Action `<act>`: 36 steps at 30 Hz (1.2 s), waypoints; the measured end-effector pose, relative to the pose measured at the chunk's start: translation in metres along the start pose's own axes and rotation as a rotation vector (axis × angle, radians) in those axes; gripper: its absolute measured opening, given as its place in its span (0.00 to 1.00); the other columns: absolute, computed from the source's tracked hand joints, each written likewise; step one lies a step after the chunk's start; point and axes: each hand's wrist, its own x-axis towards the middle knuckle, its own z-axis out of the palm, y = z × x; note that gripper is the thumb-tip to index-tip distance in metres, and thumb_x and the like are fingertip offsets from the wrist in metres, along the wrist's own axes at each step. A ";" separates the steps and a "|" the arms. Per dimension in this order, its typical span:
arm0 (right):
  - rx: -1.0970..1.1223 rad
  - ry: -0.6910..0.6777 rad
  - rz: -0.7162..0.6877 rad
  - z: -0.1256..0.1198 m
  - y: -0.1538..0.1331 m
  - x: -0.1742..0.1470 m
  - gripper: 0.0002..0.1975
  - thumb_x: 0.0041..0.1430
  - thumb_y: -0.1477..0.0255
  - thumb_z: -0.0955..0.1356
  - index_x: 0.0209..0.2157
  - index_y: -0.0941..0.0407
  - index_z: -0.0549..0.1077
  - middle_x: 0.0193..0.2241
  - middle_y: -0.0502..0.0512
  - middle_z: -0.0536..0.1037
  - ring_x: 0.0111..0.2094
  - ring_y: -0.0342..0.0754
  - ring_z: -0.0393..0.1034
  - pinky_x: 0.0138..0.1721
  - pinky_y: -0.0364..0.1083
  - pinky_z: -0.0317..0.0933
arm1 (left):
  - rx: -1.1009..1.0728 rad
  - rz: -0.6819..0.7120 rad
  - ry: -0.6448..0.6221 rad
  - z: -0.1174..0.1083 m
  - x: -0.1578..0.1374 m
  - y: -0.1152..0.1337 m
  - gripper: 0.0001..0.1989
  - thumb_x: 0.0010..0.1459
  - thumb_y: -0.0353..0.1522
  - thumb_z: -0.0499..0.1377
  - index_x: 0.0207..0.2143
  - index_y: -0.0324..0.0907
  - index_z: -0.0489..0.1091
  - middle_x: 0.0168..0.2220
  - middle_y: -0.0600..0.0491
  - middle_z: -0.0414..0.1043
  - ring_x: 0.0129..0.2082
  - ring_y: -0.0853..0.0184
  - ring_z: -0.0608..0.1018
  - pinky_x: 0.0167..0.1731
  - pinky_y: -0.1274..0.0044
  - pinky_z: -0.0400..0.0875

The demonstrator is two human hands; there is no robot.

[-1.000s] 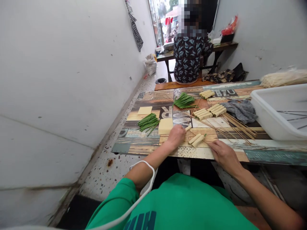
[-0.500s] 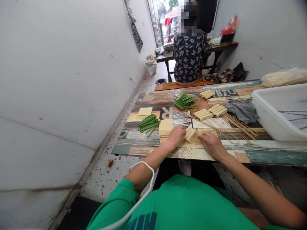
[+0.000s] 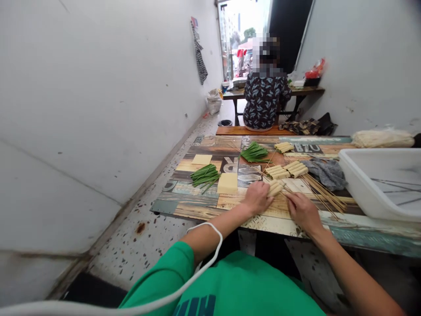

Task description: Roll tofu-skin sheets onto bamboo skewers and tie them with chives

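My left hand (image 3: 257, 198) is closed on a small set of pale yellow tofu-skin rolls (image 3: 275, 188) near the front of the table. Just to their right, my right hand (image 3: 303, 213) pinches a thin bamboo skewer (image 3: 287, 190) whose other end meets the rolls; how deep it goes in is hidden. Behind my hands lie finished-looking rows of rolls (image 3: 287, 169), with another group of rolls (image 3: 283, 147) farther back. Left of my left hand sits a stack of square tofu sheets (image 3: 227, 183), beside a bunch of cut green chives (image 3: 204, 175).
Loose bamboo skewers (image 3: 324, 193) fan out at right, by a grey cloth (image 3: 325, 173) and a white plastic tub (image 3: 362, 184). More chives (image 3: 255, 152) and a single sheet (image 3: 201, 159) lie farther back. A person (image 3: 265, 100) sits beyond the table (image 3: 187, 212), back turned.
Both hands and the rolls have moved right along the table, toward the loose skewers. My left hand covers more of the rolls. The camera view has tilted upward.
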 end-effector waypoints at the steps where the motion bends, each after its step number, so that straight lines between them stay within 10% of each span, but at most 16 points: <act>1: -0.017 -0.006 -0.001 -0.001 0.006 -0.002 0.14 0.65 0.71 0.59 0.40 0.55 0.76 0.32 0.59 0.76 0.35 0.53 0.71 0.35 0.50 0.65 | -0.019 0.015 -0.019 0.002 0.004 0.002 0.12 0.59 0.40 0.60 0.38 0.40 0.67 0.41 0.45 0.71 0.44 0.57 0.71 0.45 0.67 0.68; 8: -0.082 -0.084 -0.074 -0.014 0.012 0.015 0.13 0.63 0.68 0.60 0.32 0.52 0.76 0.29 0.61 0.74 0.32 0.57 0.70 0.31 0.54 0.63 | -0.105 0.049 0.101 -0.010 -0.033 -0.021 0.19 0.60 0.37 0.60 0.51 0.41 0.65 0.52 0.44 0.68 0.49 0.59 0.72 0.47 0.68 0.69; 15: -0.002 -0.384 -0.328 0.019 -0.081 0.106 0.11 0.63 0.71 0.63 0.34 0.55 0.78 0.34 0.58 0.76 0.37 0.51 0.69 0.36 0.47 0.60 | -0.095 -0.278 0.315 -0.042 -0.112 -0.110 0.09 0.63 0.29 0.55 0.33 0.40 0.74 0.37 0.48 0.75 0.40 0.62 0.76 0.44 0.69 0.71; 21: -0.189 -0.588 -0.538 0.057 -0.143 0.126 0.09 0.62 0.74 0.65 0.34 0.60 0.76 0.33 0.61 0.76 0.37 0.51 0.67 0.37 0.46 0.54 | -0.240 -0.331 0.399 -0.038 -0.123 -0.127 0.06 0.60 0.29 0.59 0.34 0.40 0.77 0.36 0.49 0.76 0.39 0.63 0.77 0.42 0.70 0.73; 36: 0.136 -0.563 -0.272 0.060 -0.129 0.148 0.12 0.58 0.74 0.63 0.32 0.57 0.79 0.33 0.55 0.80 0.33 0.45 0.70 0.33 0.42 0.56 | -0.214 -0.349 0.510 -0.043 -0.123 -0.123 0.13 0.62 0.28 0.54 0.47 0.39 0.74 0.45 0.44 0.75 0.47 0.62 0.76 0.49 0.69 0.71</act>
